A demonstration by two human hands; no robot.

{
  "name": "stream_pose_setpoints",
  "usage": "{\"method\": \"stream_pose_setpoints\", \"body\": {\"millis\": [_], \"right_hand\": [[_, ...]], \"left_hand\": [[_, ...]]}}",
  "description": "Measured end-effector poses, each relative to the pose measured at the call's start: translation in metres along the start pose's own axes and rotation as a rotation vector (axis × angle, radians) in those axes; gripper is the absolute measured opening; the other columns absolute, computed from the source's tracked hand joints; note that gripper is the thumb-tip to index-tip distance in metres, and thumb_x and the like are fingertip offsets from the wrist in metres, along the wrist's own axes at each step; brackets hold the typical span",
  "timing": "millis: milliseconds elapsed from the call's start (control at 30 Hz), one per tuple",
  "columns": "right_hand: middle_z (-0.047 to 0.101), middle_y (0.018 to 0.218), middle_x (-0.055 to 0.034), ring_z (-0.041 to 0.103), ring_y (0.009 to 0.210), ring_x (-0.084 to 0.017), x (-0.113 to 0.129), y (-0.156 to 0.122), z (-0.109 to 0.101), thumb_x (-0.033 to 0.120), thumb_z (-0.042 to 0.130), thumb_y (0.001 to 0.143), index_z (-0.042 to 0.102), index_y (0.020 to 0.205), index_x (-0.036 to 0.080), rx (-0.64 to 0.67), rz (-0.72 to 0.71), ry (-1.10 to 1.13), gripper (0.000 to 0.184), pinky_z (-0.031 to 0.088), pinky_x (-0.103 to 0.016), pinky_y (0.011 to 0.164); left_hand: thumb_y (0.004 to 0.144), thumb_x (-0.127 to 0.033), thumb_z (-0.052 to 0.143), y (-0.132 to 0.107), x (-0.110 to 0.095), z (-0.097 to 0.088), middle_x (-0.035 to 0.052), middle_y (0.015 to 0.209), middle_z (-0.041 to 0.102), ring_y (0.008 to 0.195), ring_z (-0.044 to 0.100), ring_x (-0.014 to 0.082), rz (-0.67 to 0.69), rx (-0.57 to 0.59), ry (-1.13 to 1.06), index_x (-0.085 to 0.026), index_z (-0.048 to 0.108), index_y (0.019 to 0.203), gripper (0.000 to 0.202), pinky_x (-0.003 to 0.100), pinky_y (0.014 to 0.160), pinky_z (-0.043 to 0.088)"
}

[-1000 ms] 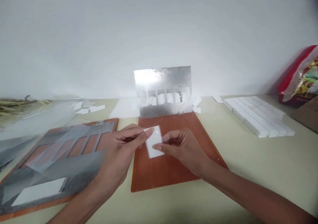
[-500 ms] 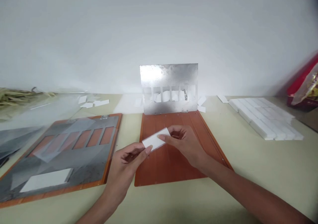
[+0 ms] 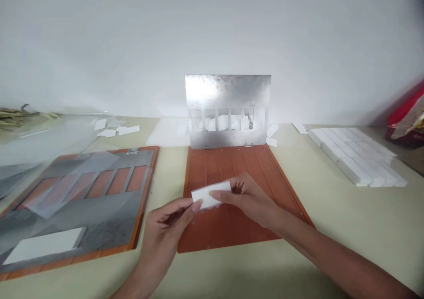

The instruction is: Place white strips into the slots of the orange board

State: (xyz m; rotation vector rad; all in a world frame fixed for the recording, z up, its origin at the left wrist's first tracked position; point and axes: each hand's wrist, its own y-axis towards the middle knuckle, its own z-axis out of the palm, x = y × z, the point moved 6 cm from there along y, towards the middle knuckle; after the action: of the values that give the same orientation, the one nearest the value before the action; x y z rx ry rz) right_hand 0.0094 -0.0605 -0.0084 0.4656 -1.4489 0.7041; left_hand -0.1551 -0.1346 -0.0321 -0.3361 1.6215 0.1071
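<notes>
A small white card (image 3: 213, 191), with what looks like a clear film edge, is held over the reddish-brown board (image 3: 238, 226). My left hand (image 3: 170, 224) pinches its lower left corner between thumb and fingers. On the card's right end, my right hand (image 3: 250, 197) grips with the thumb on top and fingers behind. A shiny metal plate (image 3: 228, 91) with a row of rectangular cutouts stands upright, hinged at the board's far edge. The fingertips behind the card are hidden.
To the left lies a second board with a grey slotted plate (image 3: 109, 221), bearing clear sheets and a stack of white cards (image 3: 46, 246). White stacks (image 3: 357, 157) stand at right. Loose white pieces (image 3: 129, 130) lie along the wall. A red bag (image 3: 406, 113) sits far right.
The card has tilted closer to level and shifted slightly right and down, with both hands still on it. The camera view has shifted a little.
</notes>
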Motion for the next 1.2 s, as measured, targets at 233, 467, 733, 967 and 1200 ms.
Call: {"method": "stream_pose_setpoints", "body": {"millis": [233,467,733,967,1200], "right_hand": [[0.068,0.073,-0.0042,0.058,0.069,-0.016,0.001,0.002,-0.003,0.038,0.082,0.074,0.078,0.081,0.014,-0.167,-0.073,-0.113,0.025,0.041,-0.027,0.061],[0.069,0.08,-0.0045,0.059,0.074,-0.015,0.007,-0.001,-0.007,0.04,0.069,0.087,0.078,0.086,0.015,0.061,0.02,-0.082,0.027,0.041,-0.027,0.067],[0.06,0.067,-0.0012,0.047,0.063,-0.012,0.004,0.002,-0.011,0.041,0.082,0.073,0.075,0.075,0.016,-0.094,-0.001,-0.209,0.026,0.034,-0.025,0.057],[0.064,0.074,-0.0019,0.049,0.067,-0.011,0.008,-0.003,-0.014,0.036,0.073,0.083,0.078,0.086,0.015,0.082,0.108,-0.097,0.021,0.034,-0.025,0.06],[0.062,0.065,-0.0007,0.046,0.059,-0.01,0.006,-0.001,-0.008,0.036,0.081,0.075,0.076,0.075,0.016,-0.107,0.008,-0.273,0.021,0.031,-0.024,0.053]], "left_hand": [[0.067,-0.04,0.084,-0.006,0.002,0.003,0.0034,0.068,0.067,0.066,0.054,0.0136,-0.039,-0.015,0.016,-0.019,0.08,0.075,0.023,0.02,0.06,0.045],[0.072,-0.043,0.082,-0.007,0.018,-0.001,0.0036,0.072,0.07,0.07,0.057,0.014,-0.113,-0.003,-0.02,-0.021,0.081,0.085,0.025,0.02,0.065,0.048],[0.065,-0.039,0.086,-0.008,0.008,0.001,0.0024,0.069,0.067,0.067,0.056,0.0148,-0.081,-0.013,-0.006,-0.022,0.081,0.082,0.025,0.021,0.063,0.049],[0.069,-0.045,0.084,-0.004,0.013,-0.002,0.0035,0.075,0.072,0.07,0.058,0.0138,-0.114,-0.004,0.006,-0.023,0.081,0.082,0.026,0.018,0.063,0.048],[0.07,-0.037,0.084,-0.007,0.01,0.0,0.0019,0.076,0.07,0.074,0.059,0.0161,-0.052,0.063,0.055,-0.026,0.082,0.091,0.024,0.02,0.066,0.049]]}}
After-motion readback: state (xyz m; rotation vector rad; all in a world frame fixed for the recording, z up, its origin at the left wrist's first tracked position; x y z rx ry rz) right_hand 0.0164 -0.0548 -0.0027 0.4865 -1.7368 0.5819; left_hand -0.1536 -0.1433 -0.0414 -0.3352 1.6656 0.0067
